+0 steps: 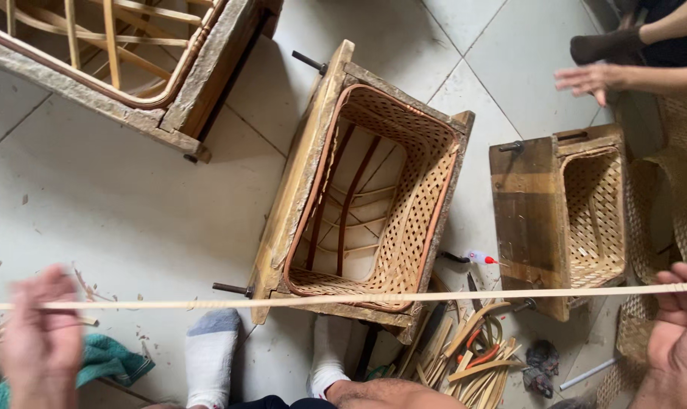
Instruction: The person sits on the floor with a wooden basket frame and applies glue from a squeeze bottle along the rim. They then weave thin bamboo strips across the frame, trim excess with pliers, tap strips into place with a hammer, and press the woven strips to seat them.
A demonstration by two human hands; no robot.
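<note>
Long cane strip (358,298) lies almost horizontal across view, stretched between both hands, above woven basket in wooden frame (373,189). Left hand (40,341), blurred, fingers curled around strip near its left end. Right hand (680,326), fingers closed on right end, pinching it. Long axis runs left-right; both hands equally at strip.

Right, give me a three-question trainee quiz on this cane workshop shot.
1. True or false: both hands, left hand and right hand, grip the long cane strip.
2. The strip crosses in front of: A) the woven basket in its wooden frame, B) a metal bucket, C) a chair.
3. What cloth lies by the left hand?

Key: 1 true; 2 A; 3 a teal cloth.
</note>
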